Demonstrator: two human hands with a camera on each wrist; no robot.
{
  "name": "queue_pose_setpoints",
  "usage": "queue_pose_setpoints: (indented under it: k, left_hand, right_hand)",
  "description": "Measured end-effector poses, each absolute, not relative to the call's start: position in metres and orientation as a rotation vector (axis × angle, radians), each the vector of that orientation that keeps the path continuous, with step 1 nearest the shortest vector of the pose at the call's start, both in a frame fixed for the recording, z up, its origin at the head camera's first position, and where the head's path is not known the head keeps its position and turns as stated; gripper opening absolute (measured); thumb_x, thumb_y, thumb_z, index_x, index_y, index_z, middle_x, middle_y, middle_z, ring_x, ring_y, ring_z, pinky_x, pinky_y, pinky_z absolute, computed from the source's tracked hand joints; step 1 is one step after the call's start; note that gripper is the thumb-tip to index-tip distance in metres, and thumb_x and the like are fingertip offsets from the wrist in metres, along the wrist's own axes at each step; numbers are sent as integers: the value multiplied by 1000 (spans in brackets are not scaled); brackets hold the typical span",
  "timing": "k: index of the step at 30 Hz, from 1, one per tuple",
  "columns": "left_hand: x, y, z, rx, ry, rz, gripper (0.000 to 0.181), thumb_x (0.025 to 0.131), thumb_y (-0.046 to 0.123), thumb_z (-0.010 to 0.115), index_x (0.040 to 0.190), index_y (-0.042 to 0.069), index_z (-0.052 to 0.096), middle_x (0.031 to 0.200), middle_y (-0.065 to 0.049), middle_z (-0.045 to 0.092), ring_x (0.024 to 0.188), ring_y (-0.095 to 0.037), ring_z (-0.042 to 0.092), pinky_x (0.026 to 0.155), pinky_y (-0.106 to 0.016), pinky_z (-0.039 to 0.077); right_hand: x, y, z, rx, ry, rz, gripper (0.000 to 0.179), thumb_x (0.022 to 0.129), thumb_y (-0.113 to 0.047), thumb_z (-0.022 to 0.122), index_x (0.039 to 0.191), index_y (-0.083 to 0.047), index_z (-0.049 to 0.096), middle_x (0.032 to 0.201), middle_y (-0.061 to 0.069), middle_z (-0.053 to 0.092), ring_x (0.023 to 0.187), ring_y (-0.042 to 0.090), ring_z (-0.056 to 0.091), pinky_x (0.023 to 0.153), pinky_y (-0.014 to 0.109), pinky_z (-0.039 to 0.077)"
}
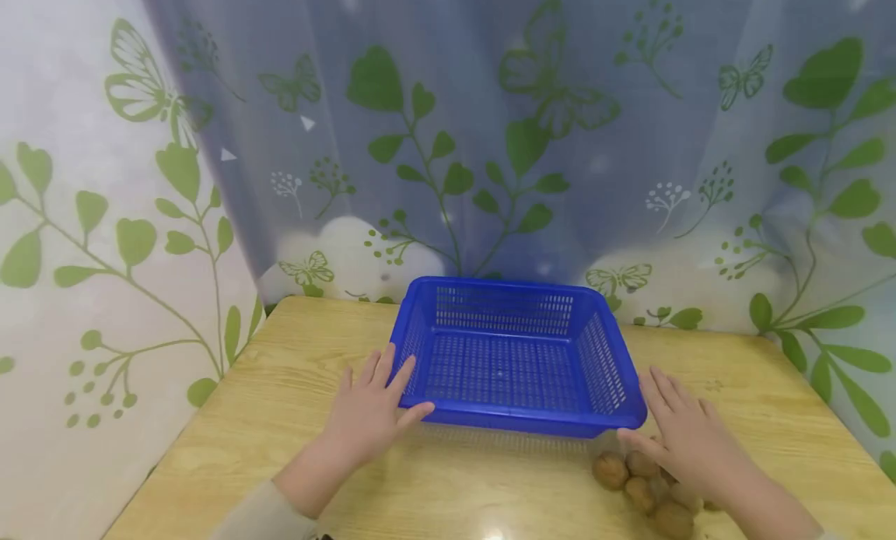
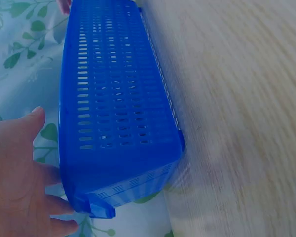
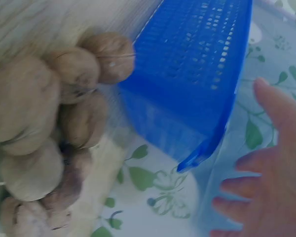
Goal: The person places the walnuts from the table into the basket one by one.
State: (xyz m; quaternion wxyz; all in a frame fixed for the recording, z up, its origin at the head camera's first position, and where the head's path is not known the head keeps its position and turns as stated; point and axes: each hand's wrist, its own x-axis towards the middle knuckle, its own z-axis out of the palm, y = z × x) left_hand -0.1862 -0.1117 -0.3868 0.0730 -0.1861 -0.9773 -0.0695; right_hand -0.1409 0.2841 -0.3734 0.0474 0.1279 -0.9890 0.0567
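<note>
A blue plastic basket [image 1: 504, 417] with slotted sides stands upright on the wooden table. Nothing lies inside it. My left hand [image 1: 367, 419] is at its left side with fingers spread, fingertips and thumb right at the rim. At the opposite corner my right hand [image 1: 689, 443] reaches along the right side, its fingers straight and its thumb below the front corner. In the right wrist view, that hand's fingers stand apart from the basket wall [image 3: 167, 108]. Several brown walnuts [image 1: 610, 471] lie bunched beside and partly behind the right hand.
The light wood table [image 1: 231, 447] runs back to a curtain [image 1: 476, 174] printed with green leaves and butterflies. The same print covers the left side [image 1: 91, 306]. The basket's back rim is close to the curtain.
</note>
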Motion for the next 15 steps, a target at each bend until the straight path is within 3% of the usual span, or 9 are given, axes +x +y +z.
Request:
queue_pose_setpoints:
  k: [8,15]
  left_hand:
    - [-203,-97,-396,-516,-2980,-290,79,89,69,30,148,16,30,152,-19,16,139,-36,13,104,-63,14]
    - [-216,-94,-398,-481,-3025,-320,88,85,75,26,148,15,27,152,-23,13,138,-41,12,103,-63,17]
  right_hand:
    - [-138,313,-370,323,-2955,295,78,94,-46,50,140,13,28,139,34,31,119,54,36,93,63,32]
    - [-144,349,-382,205,-3053,444,60,96,-35,51,131,13,42,128,37,44,113,54,42,88,64,35]
